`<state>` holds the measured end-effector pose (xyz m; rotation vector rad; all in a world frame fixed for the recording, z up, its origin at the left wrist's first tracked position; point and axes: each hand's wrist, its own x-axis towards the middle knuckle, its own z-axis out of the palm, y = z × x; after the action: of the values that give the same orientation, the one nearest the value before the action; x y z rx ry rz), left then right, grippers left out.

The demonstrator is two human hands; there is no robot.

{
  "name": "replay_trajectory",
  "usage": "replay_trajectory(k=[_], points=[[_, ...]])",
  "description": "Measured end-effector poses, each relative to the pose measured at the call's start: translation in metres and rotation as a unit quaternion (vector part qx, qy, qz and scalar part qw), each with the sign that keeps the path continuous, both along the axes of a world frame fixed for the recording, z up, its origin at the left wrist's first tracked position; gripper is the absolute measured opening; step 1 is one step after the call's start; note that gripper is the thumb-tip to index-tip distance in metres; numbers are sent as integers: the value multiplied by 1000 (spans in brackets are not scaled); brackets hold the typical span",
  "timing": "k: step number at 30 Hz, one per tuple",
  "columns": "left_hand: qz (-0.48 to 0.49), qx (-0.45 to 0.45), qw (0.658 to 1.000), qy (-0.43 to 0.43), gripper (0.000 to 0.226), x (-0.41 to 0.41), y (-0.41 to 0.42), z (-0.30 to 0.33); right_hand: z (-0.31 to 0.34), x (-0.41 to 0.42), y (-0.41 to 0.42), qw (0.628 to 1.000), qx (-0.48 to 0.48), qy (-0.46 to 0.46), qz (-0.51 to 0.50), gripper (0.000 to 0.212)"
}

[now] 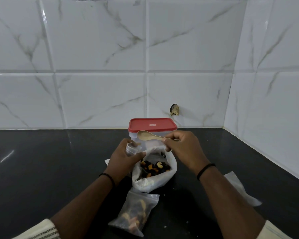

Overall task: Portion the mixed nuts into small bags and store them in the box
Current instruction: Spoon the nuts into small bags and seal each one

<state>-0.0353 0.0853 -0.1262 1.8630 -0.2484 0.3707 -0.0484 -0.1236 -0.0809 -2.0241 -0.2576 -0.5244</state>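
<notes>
1. A black bench [41, 161] met white marbled wall tiles [100, 49].
2. The mixed nuts [154, 168] lay in an open white bag [154, 183] at centre.
3. The left hand [123, 157] gripped a small clear bag [131, 148]; the right hand [181, 145] pinched an empty wooden spoon [143, 135].
4. One filled bag [135, 213] lay nearer; the red-lidded box [152, 125] stood behind, closed.
5. Risk: the small bag's mouth looked narrow, so a spoonful might spill.
</notes>
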Motion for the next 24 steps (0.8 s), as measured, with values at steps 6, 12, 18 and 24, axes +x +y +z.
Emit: replay_trajectory(k=[6, 12, 18, 24], points=[[5, 10, 1000, 2, 32, -1, 0, 1, -2, 1, -4, 995, 51, 82, 14, 17], [2, 15, 1000, -1, 31, -2, 0, 1, -5, 3, -9, 996, -11, 82, -41, 18], [10, 19, 1000, -4, 31, 0, -1, 0, -6, 4, -14, 968, -175, 124, -132, 19], [-12, -44, 999, -16, 42, -2, 0, 2, -16, 11, -16, 953, -220, 165, -124, 26]])
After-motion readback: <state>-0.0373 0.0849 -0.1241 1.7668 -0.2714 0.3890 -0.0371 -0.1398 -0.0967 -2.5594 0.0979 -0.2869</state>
